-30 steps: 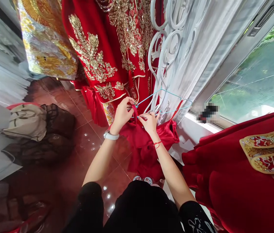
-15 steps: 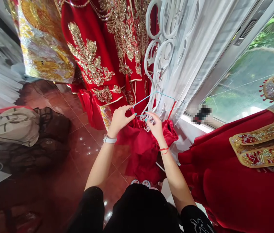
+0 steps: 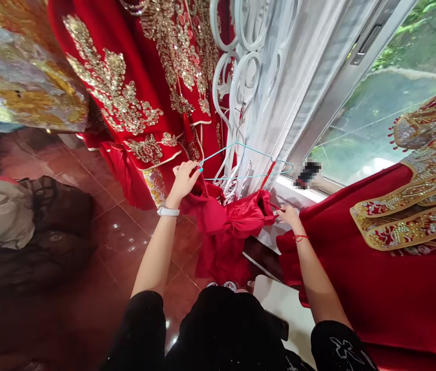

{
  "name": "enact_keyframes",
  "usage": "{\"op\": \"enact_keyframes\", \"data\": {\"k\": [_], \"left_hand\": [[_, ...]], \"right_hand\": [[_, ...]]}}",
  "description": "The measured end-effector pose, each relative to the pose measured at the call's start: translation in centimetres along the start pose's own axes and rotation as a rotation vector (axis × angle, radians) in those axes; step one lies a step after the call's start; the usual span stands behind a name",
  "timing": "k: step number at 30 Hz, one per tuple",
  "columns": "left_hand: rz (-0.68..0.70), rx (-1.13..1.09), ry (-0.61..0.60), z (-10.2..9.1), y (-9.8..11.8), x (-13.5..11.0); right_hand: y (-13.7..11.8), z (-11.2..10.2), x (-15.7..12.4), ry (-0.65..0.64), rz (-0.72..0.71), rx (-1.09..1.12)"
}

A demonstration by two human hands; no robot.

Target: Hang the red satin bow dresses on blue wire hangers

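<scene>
A light blue wire hanger (image 3: 237, 144) is held up in front of me. My left hand (image 3: 185, 180) pinches its left end, thumb and fingers closed together there. From the hanger droops a red dress (image 3: 218, 221) with a satiny bodice and a sheer lower part. One red strap (image 3: 267, 175) loops over the hanger's right side. My right hand (image 3: 289, 215) is at the bodice's right edge, its fingers closed on a thin red strap of the dress. The exact grip of the left fingers, on hanger alone or also cloth, is hard to see.
Red garments with gold embroidery (image 3: 125, 103) hang ahead on the left. Beyond the hanger stands a white scrollwork metal stand (image 3: 247, 77). To the right are a window (image 3: 376, 118) and a red embroidered gown (image 3: 407, 288). A white stool (image 3: 299, 314) stands by my legs; bags (image 3: 1, 211) lie left.
My right hand has left the hanger's lower bar and moved right to the dress's right edge, taking hold of a strap. My left hand stays at the hanger's left end. The view has shifted.
</scene>
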State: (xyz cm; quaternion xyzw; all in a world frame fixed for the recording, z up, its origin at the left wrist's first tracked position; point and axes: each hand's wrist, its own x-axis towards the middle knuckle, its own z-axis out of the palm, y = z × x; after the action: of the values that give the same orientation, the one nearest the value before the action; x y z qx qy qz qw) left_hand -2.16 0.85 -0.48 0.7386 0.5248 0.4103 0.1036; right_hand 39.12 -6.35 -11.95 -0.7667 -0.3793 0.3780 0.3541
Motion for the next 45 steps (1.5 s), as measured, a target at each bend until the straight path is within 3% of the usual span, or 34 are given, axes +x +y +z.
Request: {"op": "enact_keyframes", "data": {"k": [4, 8, 11, 15, 18, 20, 27, 31, 39, 41, 43, 45], "left_hand": [[0.014, -0.036, 0.022, 0.4, -0.5, 0.3], [0.025, -0.054, 0.028, 0.3, -0.9, 0.4], [0.029, -0.062, 0.030, 0.2, -1.0, 0.4], [0.025, -0.058, 0.017, 0.2, -0.8, 0.4], [0.024, -0.065, -0.019, 0.1, -0.6, 0.3], [0.024, -0.071, -0.034, -0.1, -0.5, 0.2], [0.015, -0.104, -0.063, -0.1, -0.3, -0.1], [-0.003, -0.111, -0.052, 0.4, 0.0, -0.3], [-0.007, -0.079, -0.040, 0.2, -0.1, -0.5], [-0.007, -0.066, -0.024, 0.2, 0.0, -0.5], [-0.011, -0.056, -0.007, 0.2, 0.2, -0.5], [-0.007, -0.061, 0.011, 0.2, 0.3, -0.7]], "right_hand": [[-0.3, -2.1, -1.0, -0.046, -0.024, 0.304], [-0.3, -3.6, -2.7, 0.100, -0.137, 0.715], [-0.7, -4.2, -3.8, 0.162, -0.230, 0.798], [-2.7, -4.2, -4.3, 0.288, -0.512, 0.889], [-5.5, -4.2, -3.8, 0.404, -0.646, 0.850], [-7.8, -4.5, -3.4, 0.396, -0.707, 0.808], [-14.5, -5.5, -3.4, 0.111, -0.856, 0.642], [-15.7, -4.8, -3.7, 0.021, -0.867, 0.472], [-15.8, -5.3, -4.7, 0.080, -1.009, -0.102], [-16.0, -4.5, -5.7, 0.241, -1.050, -0.152], [-16.5, -2.3, -7.0, 0.353, -1.084, -0.074], [-17.2, 1.5, -8.3, 0.233, -1.124, 0.019]]}}
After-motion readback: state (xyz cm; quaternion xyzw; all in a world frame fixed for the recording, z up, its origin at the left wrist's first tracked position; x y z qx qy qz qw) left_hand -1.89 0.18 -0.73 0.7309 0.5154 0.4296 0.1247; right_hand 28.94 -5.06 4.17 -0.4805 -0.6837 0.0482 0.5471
